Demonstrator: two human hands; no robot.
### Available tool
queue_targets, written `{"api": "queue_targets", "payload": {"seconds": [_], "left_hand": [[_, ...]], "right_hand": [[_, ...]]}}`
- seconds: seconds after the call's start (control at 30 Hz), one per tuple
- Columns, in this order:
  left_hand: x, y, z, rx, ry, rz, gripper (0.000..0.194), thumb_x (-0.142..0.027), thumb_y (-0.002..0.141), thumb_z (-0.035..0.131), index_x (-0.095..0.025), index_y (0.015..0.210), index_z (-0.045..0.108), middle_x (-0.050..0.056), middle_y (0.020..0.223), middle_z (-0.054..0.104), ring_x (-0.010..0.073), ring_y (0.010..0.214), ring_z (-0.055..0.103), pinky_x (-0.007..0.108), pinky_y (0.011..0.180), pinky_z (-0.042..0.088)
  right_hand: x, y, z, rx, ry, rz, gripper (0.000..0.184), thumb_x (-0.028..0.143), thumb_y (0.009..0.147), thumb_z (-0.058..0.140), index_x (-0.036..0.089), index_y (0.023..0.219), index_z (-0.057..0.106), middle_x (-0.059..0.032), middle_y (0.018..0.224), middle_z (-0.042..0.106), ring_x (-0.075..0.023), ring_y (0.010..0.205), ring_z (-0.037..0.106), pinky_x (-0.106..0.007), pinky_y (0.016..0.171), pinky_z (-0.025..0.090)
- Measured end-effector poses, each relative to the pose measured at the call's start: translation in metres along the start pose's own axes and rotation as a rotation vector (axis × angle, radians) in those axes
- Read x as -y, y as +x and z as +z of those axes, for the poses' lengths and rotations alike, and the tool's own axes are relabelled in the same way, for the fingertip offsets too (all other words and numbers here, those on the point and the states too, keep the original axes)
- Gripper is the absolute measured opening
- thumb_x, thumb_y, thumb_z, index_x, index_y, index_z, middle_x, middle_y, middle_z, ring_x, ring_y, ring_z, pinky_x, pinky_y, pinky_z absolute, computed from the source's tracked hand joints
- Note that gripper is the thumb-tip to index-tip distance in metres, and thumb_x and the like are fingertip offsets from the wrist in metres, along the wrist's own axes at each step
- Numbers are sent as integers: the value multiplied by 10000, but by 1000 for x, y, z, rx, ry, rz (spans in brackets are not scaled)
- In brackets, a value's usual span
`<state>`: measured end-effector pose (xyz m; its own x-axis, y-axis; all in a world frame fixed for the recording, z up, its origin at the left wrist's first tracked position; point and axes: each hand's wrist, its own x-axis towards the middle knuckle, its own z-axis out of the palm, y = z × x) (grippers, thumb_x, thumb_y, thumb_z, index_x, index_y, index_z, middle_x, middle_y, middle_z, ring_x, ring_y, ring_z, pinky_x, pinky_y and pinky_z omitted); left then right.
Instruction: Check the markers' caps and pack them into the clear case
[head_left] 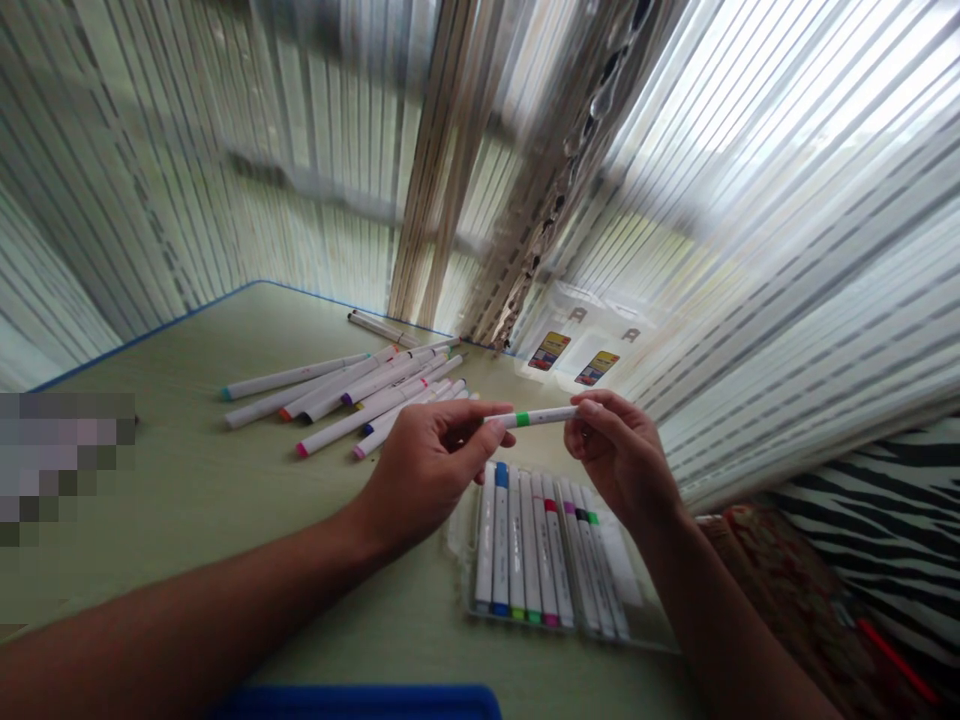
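Observation:
A white marker with a green band is held level between my two hands, above the table. My left hand pinches its left end, and my right hand grips the right end, with the fingertips covering both tips. Just below them lies a clear plastic marker case, in which several white markers with coloured bands and ends stand side by side. Behind my left hand is a loose pile of white markers with differently coloured ends.
At the back of the pale green table, two clear packages with yellow labels lean by the string curtain. A blue object shows at the near edge. Zebra-striped fabric lies to the right.

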<state>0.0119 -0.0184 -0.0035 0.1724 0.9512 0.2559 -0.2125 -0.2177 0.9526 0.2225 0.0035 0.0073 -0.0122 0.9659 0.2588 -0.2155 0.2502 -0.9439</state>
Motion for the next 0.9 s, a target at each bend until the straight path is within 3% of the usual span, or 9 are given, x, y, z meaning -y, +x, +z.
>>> {"api": "queue_targets", "payload": {"seconds": [0.37,0.67,0.77,0.9], "left_hand": [[5,4,-3,-20,19,-1,183,-246,858,711,-98,965,721,17,732,714,79,501,581,193,475,487],[6,2,-2,47,111,-21,160,-251,857,721,-109,931,732,-24,608,644,84,520,584,172,492,463],[7,-1,-1,89,194,-19,197,-280,870,704,-119,970,756,-7,615,659,97,526,587,186,494,443],[9,-3,0,124,290,-3,227,-312,888,673,-137,991,774,21,651,689,125,561,610,210,517,451]], "right_hand": [[-2,-7,3,90,-110,-11,80,242,757,825,198,823,811,-3,563,673,-86,477,587,-181,439,456],[2,-13,3,127,-670,-157,149,263,709,874,204,834,817,-29,688,766,-135,575,683,-223,530,540],[5,-15,7,191,-745,-196,120,272,728,859,197,810,812,-44,740,786,-168,641,721,-256,592,576],[4,-17,9,251,-728,-151,124,278,725,863,190,796,812,-52,720,780,-168,606,698,-254,550,544]]}}
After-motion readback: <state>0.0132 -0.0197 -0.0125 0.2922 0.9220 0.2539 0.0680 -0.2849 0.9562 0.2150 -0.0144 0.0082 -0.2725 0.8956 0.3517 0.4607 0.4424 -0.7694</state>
